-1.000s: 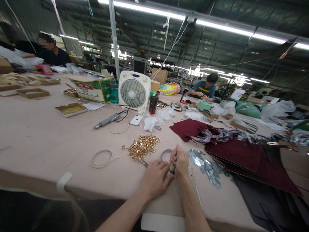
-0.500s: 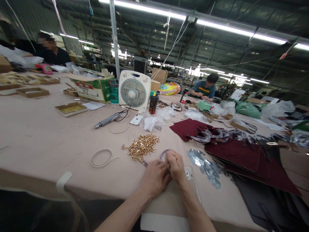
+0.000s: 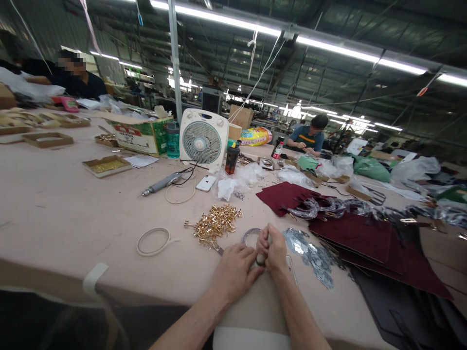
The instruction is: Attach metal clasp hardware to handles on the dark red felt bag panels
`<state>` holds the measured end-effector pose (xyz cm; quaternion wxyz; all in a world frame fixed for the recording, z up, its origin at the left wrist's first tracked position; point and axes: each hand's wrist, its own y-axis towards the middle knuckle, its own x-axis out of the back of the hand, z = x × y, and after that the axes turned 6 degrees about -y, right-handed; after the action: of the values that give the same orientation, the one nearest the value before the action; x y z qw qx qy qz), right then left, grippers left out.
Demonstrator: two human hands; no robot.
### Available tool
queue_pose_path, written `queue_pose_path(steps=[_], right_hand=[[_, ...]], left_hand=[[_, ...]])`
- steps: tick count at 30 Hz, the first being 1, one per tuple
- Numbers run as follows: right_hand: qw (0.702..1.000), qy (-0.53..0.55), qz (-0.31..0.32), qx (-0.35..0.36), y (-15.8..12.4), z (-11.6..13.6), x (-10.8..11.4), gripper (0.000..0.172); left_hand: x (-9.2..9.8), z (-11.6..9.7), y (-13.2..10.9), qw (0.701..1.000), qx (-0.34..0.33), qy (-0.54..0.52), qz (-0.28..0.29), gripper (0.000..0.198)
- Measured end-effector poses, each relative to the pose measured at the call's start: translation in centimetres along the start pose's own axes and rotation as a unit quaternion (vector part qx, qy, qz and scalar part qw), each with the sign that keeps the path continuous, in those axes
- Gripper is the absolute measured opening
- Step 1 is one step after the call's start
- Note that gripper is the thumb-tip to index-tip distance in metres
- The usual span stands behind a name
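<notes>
My left hand (image 3: 235,266) rests over a beige panel (image 3: 253,308) at the table's near edge, fingers curled down and thumb stretched to the right. From under its fingers pokes the end of a dark strap (image 3: 219,249). Close beside it, my right hand (image 3: 273,249) is wrapped around a pale tool handle (image 3: 260,258) with a rounded end; its working tip is hidden. A plastic-wrapped loop handle (image 3: 251,233) shows behind both hands. Gold metal fittings (image 3: 217,224) lie heaped beyond the left hand, and flat silver metal plates (image 3: 310,255) to the right.
Dark red panels (image 3: 353,236) with wrapped handles are stacked on the right. A coil of pale tape (image 3: 153,241) lies left. Farther back are an electric screwdriver (image 3: 160,184), a phone (image 3: 206,183), a box fan (image 3: 203,138) and a bottle (image 3: 232,158). Two people sit across the tables.
My right hand has shifted slightly right and turned, so the pale handle in its grip now shows. My left hand stays nearly in place, its thumb now more visible.
</notes>
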<state>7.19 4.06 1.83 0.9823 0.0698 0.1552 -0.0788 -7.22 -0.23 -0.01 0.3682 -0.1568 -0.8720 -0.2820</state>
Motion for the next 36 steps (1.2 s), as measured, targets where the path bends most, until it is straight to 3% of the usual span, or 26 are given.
queue_pose_path(steps=[4, 11, 14, 18, 23, 27, 29, 31, 34, 36], right_hand=[[0.998, 0.038, -0.045, -0.022, 0.8, 0.0, 0.1, 0.046], [0.999, -0.030, -0.012, -0.038, 1.1, -0.5, -0.5, 0.044], [0.998, -0.052, 0.012, -0.026, 0.6, -0.5, -0.5, 0.044], [0.981, -0.163, 0.084, 0.059, -0.5, -0.6, -0.5, 0.048], [0.924, -0.292, 0.159, 0.187, -2.3, -0.5, -0.1, 0.046], [0.890, -0.319, 0.189, 0.265, -4.2, -0.7, 0.7, 0.039], [0.898, -0.290, 0.174, 0.283, -4.7, -0.8, 0.8, 0.039], [0.931, -0.229, 0.134, 0.249, -4.6, -0.6, 0.8, 0.042], [0.986, -0.078, 0.023, 0.142, -3.4, 0.9, 0.8, 0.039], [0.991, 0.023, -0.063, 0.114, -2.5, 2.3, 1.1, 0.035]], left_hand=[[0.0, 0.0, 0.1, 1.000, 0.001, 0.001, 0.006, 0.030], [-0.4, 0.4, 0.1, 1.000, 0.002, 0.000, -0.004, 0.035], [-0.4, 0.5, 0.1, 1.000, 0.002, -0.004, 0.003, 0.029], [-0.4, 0.6, 0.1, 1.000, 0.003, -0.009, 0.012, 0.025], [-0.7, 0.6, 0.0, 1.000, 0.011, -0.012, 0.005, 0.019], [-0.4, 0.3, 0.1, 1.000, 0.013, -0.028, 0.001, 0.019], [-0.1, 0.1, 0.1, 1.000, 0.006, -0.027, 0.006, 0.020], [0.0, -0.1, 0.2, 1.000, 0.004, -0.015, 0.011, 0.025], [-0.2, -0.3, 0.3, 1.000, 0.012, 0.009, 0.013, 0.037], [-0.6, -0.4, 0.3, 1.000, 0.021, 0.020, 0.010, 0.045]])
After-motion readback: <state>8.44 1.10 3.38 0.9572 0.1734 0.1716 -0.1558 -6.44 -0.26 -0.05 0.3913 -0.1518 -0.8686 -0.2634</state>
